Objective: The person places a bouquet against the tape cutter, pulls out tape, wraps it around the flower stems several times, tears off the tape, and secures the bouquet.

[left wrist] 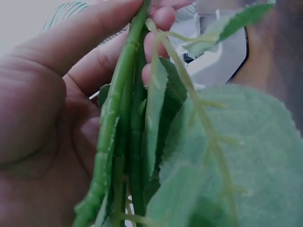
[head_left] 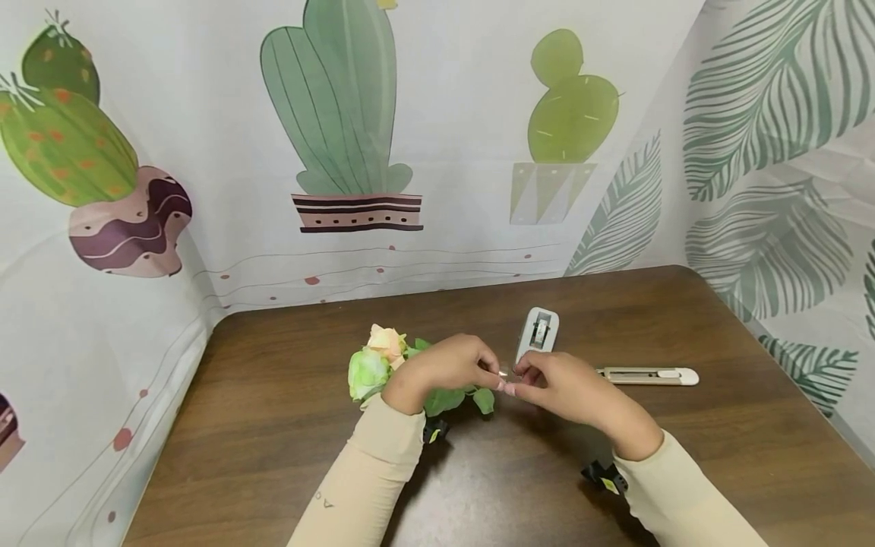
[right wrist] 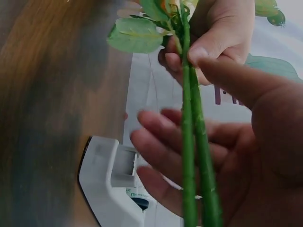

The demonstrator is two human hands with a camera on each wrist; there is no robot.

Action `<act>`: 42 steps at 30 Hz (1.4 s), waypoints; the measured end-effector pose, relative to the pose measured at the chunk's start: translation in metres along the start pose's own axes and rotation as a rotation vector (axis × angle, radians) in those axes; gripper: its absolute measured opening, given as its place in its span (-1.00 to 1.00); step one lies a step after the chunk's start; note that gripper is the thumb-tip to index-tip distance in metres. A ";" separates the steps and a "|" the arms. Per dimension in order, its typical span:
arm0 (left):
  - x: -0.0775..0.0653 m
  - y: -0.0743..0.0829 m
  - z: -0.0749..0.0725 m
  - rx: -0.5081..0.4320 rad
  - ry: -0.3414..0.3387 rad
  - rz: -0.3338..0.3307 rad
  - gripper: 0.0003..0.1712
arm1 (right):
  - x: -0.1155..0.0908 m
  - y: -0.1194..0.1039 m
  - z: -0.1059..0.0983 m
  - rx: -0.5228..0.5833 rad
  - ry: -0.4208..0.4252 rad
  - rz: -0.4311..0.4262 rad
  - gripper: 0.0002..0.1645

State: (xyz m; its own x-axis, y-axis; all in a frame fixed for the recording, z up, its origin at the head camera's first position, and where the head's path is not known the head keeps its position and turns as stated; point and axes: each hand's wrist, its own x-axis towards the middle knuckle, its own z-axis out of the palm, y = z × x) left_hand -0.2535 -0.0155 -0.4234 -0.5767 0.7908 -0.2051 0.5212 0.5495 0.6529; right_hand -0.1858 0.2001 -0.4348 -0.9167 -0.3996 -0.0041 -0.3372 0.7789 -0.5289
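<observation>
Artificial roses lie across my left forearm's far side in the head view: a peach rose [head_left: 386, 343] and a pale green rose [head_left: 369, 374]. My left hand [head_left: 454, 368] pinches their green stems [left wrist: 124, 90] between thumb and fingers. In the right wrist view the bare stem ends [right wrist: 188, 142] run past my right hand [right wrist: 236, 146]. The right thumb touches the stems beside the left thumb, while the other fingers stretch loosely behind them, blurred. Serrated leaves [left wrist: 232, 156] hang near the left palm. Between the hands, a tiny pale glint is too small to identify.
A white tape dispenser [head_left: 539, 330] lies just beyond my right hand. To its right is a beige utility knife [head_left: 649, 376], its left end hidden by the hand. The brown wooden table [head_left: 294, 456] meets a cactus-print cloth [head_left: 465, 152] at the back.
</observation>
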 end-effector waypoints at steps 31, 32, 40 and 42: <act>-0.017 0.006 -0.021 0.124 0.457 -0.014 -0.76 | 0.008 0.007 0.007 0.153 -0.023 -0.075 -0.87; -0.018 0.008 -0.023 0.120 0.496 -0.009 -0.76 | 0.008 0.007 0.006 0.155 -0.017 -0.070 -0.88; -0.035 0.021 -0.030 -0.018 0.802 0.071 -0.80 | 0.010 0.003 0.004 0.202 0.035 -0.035 -0.87; -0.037 0.022 -0.030 -0.052 0.850 0.117 -0.82 | 0.010 0.001 0.003 0.226 0.056 -0.021 -0.86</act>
State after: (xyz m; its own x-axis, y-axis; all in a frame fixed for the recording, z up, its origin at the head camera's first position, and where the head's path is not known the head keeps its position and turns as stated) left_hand -0.2392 -0.0407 -0.3794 -0.8074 0.3595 0.4678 0.5891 0.4478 0.6726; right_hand -0.1949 0.1953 -0.4378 -0.9225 -0.3822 0.0531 -0.3058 0.6403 -0.7046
